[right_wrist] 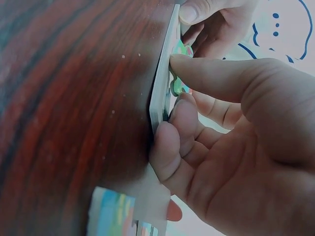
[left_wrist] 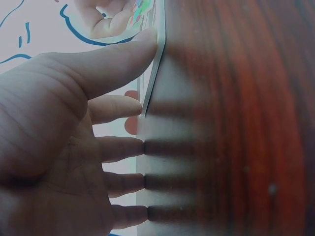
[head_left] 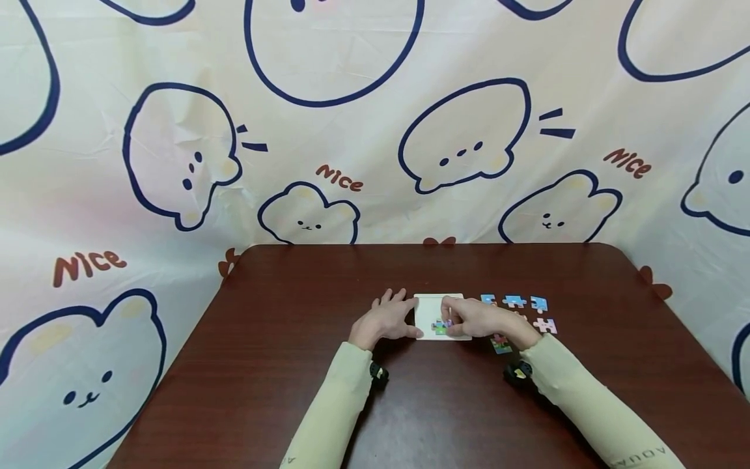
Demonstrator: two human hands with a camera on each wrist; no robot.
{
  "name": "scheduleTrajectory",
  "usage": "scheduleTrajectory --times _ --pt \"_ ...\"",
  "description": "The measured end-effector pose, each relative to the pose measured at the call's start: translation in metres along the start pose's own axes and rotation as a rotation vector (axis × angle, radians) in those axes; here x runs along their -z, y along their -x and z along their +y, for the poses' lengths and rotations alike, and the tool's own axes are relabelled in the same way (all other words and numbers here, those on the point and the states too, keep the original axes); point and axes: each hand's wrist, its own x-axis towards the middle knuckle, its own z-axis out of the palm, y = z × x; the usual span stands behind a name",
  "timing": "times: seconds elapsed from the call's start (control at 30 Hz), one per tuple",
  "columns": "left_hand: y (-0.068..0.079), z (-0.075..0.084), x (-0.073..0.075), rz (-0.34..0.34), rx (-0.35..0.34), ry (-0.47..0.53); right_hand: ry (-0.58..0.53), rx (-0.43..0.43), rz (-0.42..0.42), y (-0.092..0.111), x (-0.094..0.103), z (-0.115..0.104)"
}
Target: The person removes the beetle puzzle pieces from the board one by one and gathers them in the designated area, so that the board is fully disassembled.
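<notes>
A white puzzle board point(head_left: 426, 306) lies flat on the table between both hands. Several joined jigsaw puzzle pieces point(head_left: 438, 327) show on its lower part, partly covered by the right hand. My left hand point(head_left: 383, 320) is at the board's left side, its thumb on the edge and its other fingers spread, fairly straight, down to the tabletop, as the left wrist view shows. Over the board, my right hand point(head_left: 477, 317) pinches a green jigsaw puzzle piece point(right_wrist: 176, 87) between thumb and index finger. Its remaining fingers curl beside the board's edge.
Right of the board lie loose jigsaw pieces: a blue one point(head_left: 514, 301), another blue one point(head_left: 539, 304), a pink one point(head_left: 545, 326) and a green one point(head_left: 500, 344). The right forearm passes close to them. A brown wooden table point(head_left: 281, 365) stands before a printed cloth point(head_left: 375, 143).
</notes>
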Motion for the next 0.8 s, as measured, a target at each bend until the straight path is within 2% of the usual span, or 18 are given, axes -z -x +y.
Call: scheduleTrajectory --times 0.8 --pt "0.0001 0.0012 0.0008 0.005 -0.011 -0.004 0.005 0.005 0.0 0.0012 0.0036 -0.0031"
